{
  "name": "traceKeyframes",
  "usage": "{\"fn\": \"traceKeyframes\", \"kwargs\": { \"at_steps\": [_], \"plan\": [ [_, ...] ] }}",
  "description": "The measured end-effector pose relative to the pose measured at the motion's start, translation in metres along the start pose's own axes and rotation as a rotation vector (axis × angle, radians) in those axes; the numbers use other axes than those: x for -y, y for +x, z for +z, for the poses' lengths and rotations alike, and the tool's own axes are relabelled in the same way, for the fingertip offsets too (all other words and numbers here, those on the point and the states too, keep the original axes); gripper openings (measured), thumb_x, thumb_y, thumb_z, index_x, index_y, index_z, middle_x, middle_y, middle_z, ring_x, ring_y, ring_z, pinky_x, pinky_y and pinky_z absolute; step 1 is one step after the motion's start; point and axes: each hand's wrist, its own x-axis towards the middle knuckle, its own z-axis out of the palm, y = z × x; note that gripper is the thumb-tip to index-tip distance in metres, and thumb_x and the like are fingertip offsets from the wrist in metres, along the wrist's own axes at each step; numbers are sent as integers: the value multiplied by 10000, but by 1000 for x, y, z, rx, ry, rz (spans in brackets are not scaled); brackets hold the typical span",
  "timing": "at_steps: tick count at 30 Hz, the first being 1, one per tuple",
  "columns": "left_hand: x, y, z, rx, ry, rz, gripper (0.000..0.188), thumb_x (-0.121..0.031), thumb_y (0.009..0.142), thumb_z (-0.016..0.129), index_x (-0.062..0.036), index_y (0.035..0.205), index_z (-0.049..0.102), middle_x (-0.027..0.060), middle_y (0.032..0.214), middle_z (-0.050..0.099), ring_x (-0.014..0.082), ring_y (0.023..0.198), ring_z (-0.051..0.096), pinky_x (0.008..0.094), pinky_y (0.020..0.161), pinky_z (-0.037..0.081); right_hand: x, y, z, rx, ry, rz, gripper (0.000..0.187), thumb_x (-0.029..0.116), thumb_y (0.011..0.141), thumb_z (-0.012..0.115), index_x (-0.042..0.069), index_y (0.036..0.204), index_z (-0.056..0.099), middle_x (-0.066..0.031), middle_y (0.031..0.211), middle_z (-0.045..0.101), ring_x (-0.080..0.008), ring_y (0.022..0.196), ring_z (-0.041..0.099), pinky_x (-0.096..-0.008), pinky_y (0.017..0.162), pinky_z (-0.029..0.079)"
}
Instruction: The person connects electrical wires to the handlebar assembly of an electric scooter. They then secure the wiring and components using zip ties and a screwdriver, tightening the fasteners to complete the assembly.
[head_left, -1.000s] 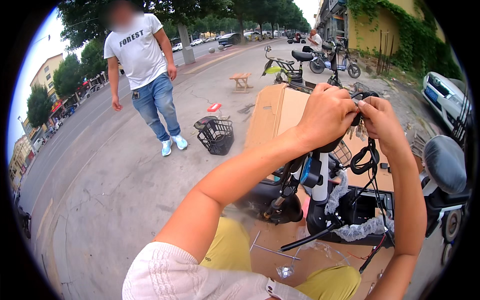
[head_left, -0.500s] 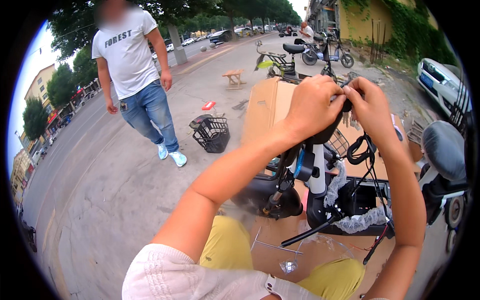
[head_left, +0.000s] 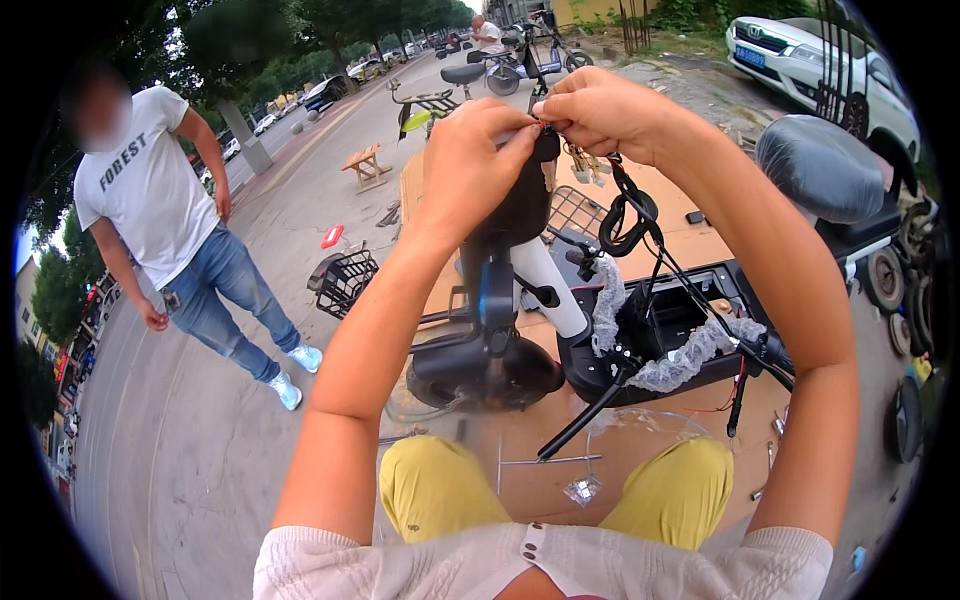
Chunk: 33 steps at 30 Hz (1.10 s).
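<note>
Both my hands are raised and meet fingertip to fingertip above the black front column of a partly assembled electric scooter (head_left: 492, 330). My left hand (head_left: 478, 155) is closed in a pinch, and so is my right hand (head_left: 612, 115). Between them shows a small red and blue bit of thin wires (head_left: 543, 126), mostly covered by the fingers. Pale plug connectors (head_left: 588, 165) dangle just below my right hand. A looped black cable bundle (head_left: 628, 222) hangs down toward the scooter's open black floor box (head_left: 660, 310), whose edges carry bubble wrap (head_left: 685, 362).
Flattened cardboard (head_left: 690, 255) lies under the scooter. At left stands a person in a white shirt (head_left: 150, 180), near a black basket (head_left: 343, 283) and a wooden stool (head_left: 366, 168). A plastic-covered seat (head_left: 820, 168) and a white car (head_left: 800, 60) are at right.
My view has turned to the right, so the scene sits further left. My hands stay together at the top of the column, fingers still pinched. The standing person remains beside me.
</note>
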Motion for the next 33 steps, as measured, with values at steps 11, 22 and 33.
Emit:
{"fn": "traceKeyframes", "kwargs": {
  "at_steps": [11, 22, 33],
  "plan": [
    [0, 1, 1, 12, -149, -169, 217, -151, 841, 697, 17, 974, 730, 88, 873, 731, 131, 828, 661, 264, 752, 499, -7, -8, 14, -258, -259, -207, 229, 204, 900, 634, -22, 871, 656, -5, 606, 508, -90, 520, 437, -268, 453, 348],
    [2, -1, 6, -138, 313, 384, 60, -80, 783, 706, -40, 827, 695, 73, 802, 671, 273, 785, 624, 371, 822, 451, 14, 7, 0, -91, 218, 148, 272, 89, 866, 586, 99, 636, 442, 50, 587, 333, -39, 426, 246, -231, 361, 113],
    [4, -1, 5, -124, 247, 245, 71, -105, 797, 709, -42, 829, 711, 78, 839, 692, 262, 822, 636, 355, 830, 447, -4, 5, 17, -297, -426, -228, 202, 178, 885, 635, -13, 819, 633, -4, 592, 472, -66, 449, 356, -238, 404, 253]
  ]
}}
